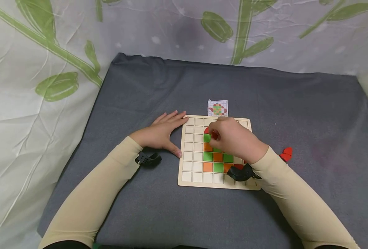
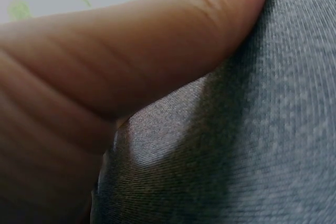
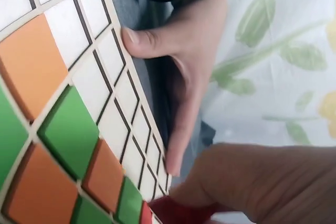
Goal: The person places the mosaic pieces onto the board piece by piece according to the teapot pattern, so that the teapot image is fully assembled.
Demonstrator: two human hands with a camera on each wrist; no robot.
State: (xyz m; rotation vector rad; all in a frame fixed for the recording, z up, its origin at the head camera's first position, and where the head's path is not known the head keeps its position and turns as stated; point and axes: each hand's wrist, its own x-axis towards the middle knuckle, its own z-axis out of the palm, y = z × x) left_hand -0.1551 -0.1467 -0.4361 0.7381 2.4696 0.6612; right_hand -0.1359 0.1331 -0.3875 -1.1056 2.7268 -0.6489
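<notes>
A square wooden grid board lies on the grey cloth, partly filled with green, orange and red pieces. My left hand is spread at the board's left edge, thumb and fingertips touching it. Over the upper middle of the grid is my right hand, which pinches a red piece; the fingers hide the piece's outline. A red rounded piece shows beside those fingertips, above a green square tile. My right hand and wrist cover the board's right part.
Just beyond the board's far edge lies a small printed pattern card with a coloured grid picture. Loose red pieces lie on the grey cloth right of the board, beside my right sleeve. A leaf-patterned curtain hangs behind.
</notes>
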